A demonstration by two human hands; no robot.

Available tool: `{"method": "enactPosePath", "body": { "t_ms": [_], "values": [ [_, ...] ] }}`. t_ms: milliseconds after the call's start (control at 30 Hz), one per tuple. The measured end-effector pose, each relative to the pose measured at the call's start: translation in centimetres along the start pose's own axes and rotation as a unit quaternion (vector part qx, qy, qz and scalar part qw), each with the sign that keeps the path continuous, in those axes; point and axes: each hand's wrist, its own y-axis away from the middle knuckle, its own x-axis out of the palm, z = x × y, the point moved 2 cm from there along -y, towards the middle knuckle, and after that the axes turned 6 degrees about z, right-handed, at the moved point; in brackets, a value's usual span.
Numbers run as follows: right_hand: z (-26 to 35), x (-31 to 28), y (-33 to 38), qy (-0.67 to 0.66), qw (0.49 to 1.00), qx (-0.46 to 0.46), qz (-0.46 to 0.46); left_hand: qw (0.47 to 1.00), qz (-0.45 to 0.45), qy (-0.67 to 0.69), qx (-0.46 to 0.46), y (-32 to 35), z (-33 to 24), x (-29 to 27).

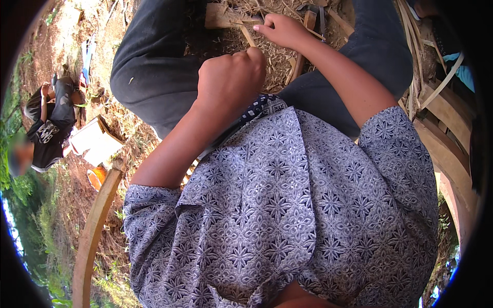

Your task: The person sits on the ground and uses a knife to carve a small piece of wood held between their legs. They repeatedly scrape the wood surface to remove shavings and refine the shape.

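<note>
My left hand (231,74) is closed in a fist between my knees, with a thin wooden strip (248,36) coming out of its far side. The strip slants up and left toward a flat wooden block (220,16) lying on the ground. Just beyond and to the right, my right hand (284,31) has its fingers curled, its thumb side near the strip's far end. What it grips, if anything, is hidden. Beside its wrist a tool with a wooden handle (309,21) and a dark head lies on the ground, partly covered by my arm.
Shavings and wood scraps (275,64) litter the ground between my legs. Long thin strips (411,51) and curved timbers (444,149) lie at the right. A wooden post (95,236) stands at the left. Beyond it, another person (49,120) sits on the ground.
</note>
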Motion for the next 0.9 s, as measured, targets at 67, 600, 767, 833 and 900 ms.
{"method": "enactPosePath", "body": {
  "t_ms": [67, 600, 767, 833, 900],
  "values": [
    [-0.6, 0.9, -1.2, 0.010, 0.999, 0.037, 0.000, 1.000, 0.002, 0.001, -0.011, 0.0, 0.0, -0.4],
    [3.5, -4.5, 6.8, -0.107, 0.990, -0.009, 0.092, 0.996, -0.007, -0.072, 0.053, 0.2, 2.0, -1.6],
    [4.4, -4.9, 6.9, -0.090, 0.994, -0.012, 0.065, 0.995, 0.011, -0.072, 0.062, -0.4, 1.9, -2.0],
    [3.2, -3.5, 5.8, -0.087, 0.994, -0.018, 0.060, 0.995, 0.009, -0.065, 0.076, -0.2, 1.3, -1.8],
    [2.7, -2.7, 5.2, -0.089, 0.994, -0.023, 0.057, 0.996, 0.024, -0.052, 0.067, 0.1, 1.1, -1.3]
  ]
}}
